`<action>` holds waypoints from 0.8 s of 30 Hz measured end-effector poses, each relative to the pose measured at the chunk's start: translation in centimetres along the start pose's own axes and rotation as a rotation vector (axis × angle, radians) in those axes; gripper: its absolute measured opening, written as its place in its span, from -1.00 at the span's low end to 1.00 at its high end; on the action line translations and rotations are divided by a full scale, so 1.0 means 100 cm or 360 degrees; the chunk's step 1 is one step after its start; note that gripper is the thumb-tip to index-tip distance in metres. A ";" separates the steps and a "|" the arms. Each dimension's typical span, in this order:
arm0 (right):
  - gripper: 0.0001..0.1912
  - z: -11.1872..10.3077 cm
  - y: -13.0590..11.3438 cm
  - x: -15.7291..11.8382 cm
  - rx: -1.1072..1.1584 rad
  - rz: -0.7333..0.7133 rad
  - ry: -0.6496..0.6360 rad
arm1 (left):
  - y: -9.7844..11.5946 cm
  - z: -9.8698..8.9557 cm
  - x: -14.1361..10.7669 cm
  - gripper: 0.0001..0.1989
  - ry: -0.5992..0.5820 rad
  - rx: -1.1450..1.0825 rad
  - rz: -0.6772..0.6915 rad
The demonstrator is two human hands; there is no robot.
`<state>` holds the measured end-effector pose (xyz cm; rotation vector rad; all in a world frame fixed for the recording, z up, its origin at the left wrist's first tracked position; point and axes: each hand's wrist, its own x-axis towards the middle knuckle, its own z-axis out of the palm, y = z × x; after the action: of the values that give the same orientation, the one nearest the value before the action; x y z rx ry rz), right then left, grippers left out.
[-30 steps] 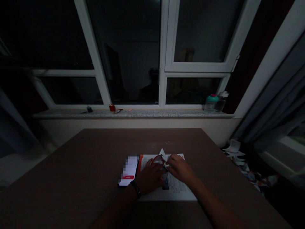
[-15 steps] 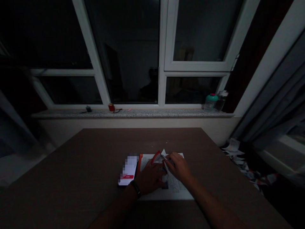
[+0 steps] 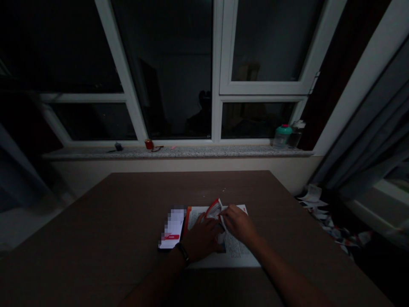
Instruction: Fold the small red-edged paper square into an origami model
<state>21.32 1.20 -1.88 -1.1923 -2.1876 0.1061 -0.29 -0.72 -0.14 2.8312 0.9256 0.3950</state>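
Note:
A folded piece of paper (image 3: 214, 209) with a red edge stands up between my hands, over a printed sheet (image 3: 234, 251) lying on the table. My left hand (image 3: 204, 238), with a dark band at its wrist, is curled round the lower part of the paper; its fingertips are partly hidden. From the right, my right hand (image 3: 238, 221) pinches the paper's edge between thumb and fingers. Left of the sheet lies a phone (image 3: 172, 230) with a lit screen and a red bar on it.
The brown table (image 3: 134, 204) reaches to the wall below a window. On the stone sill (image 3: 198, 151) stand a green-lidded bottle (image 3: 283, 135), a clear bottle (image 3: 296, 134), a small red item (image 3: 148, 144) and a small dark item (image 3: 118, 146). Loose papers (image 3: 329, 224) lie beyond the table's right edge.
The red-edged paper has turned more upright and leans further right. Its white pointed tip no longer shows. My right hand has shifted slightly, while my left hand has stayed almost in place.

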 end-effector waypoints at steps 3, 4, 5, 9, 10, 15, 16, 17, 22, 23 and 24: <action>-0.75 -0.005 0.001 -0.002 0.0062 -0.0058 -0.0098 | -0.001 0.002 0.000 -0.57 0.0017 0.0022 -0.0043; -0.77 -0.005 0.002 -0.002 0.0075 -0.0034 -0.0088 | -0.001 0.001 0.000 -0.56 0.0015 0.0024 -0.0052; -0.80 -0.005 0.002 -0.003 0.0083 0.0008 -0.0061 | -0.001 0.001 0.000 -0.55 0.0016 0.0025 -0.0059; -0.77 0.000 0.001 -0.001 0.0057 0.0241 0.0049 | 0.004 -0.002 0.002 -0.54 0.0020 0.0058 -0.0050; -0.75 0.002 0.000 -0.001 0.0041 0.0279 0.0055 | 0.005 -0.002 0.002 -0.53 0.0019 0.0066 -0.0036; -0.81 0.005 -0.002 0.002 -0.0008 0.0259 -0.0020 | 0.006 0.002 0.002 -0.47 0.0036 0.0099 -0.0016; -0.79 0.004 -0.002 0.002 -0.0008 0.0243 -0.0045 | 0.005 0.003 0.002 -0.49 0.0036 0.0103 -0.0019; -0.76 0.004 -0.001 0.002 -0.0004 0.0227 -0.0072 | 0.005 0.004 0.002 -0.51 0.0034 0.0104 -0.0025; -0.68 0.001 0.005 0.000 0.0024 0.0186 -0.0200 | 0.004 0.006 0.002 -0.54 0.0041 0.0095 -0.0027; -0.67 0.000 0.006 0.000 0.0034 0.0175 -0.0215 | 0.003 0.006 0.002 -0.53 0.0039 0.0095 -0.0019; -0.64 0.000 0.007 0.000 0.0051 0.0157 -0.0228 | 0.003 0.007 0.002 -0.52 0.0032 0.0096 -0.0016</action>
<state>21.82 1.59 -2.08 -1.3100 -2.2401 0.2747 0.19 -0.90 -0.69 2.8806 0.9714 0.4019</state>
